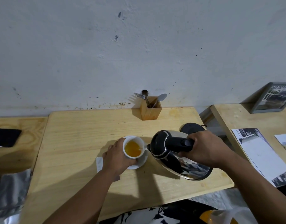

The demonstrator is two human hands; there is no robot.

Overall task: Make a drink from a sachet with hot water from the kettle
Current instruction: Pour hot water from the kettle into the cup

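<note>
Around the middle of the frame sat a pale wooden table [84,135] pushed against a scuffed white wall [106,54]. A wooden box [150,111] stood at the table's far edge, touching the wall, with a fork and spoons [161,98] sticking out of it. To the right of the box, behind the right hand, lay the black kettle base [190,127]. A dark phone [5,137] rested on a second surface at the left edge, and crumpled silver foil [11,191] filled the lower left. At the right edge a framed picture [271,98] leaned on the wall above some printed leaflets [260,152].

The left hand [117,155] curled around the near-left side of a white cup [134,147], fingers wrapped onto its wall, holding it on a white saucer [139,164]. The forearm covered most of a pale sachet [99,164] lying flat just left of the saucer (only one corner showed clearly). The right hand [205,149] was closed tight around the black handle of the steel kettle [173,153], which was tilted toward the left with its spout touching or just over the cup's right rim; nothing stood between the two.

The cup sat centre frame, about half full of a cloudy orange drink. Whether water was running from the spout could not be told.
</note>
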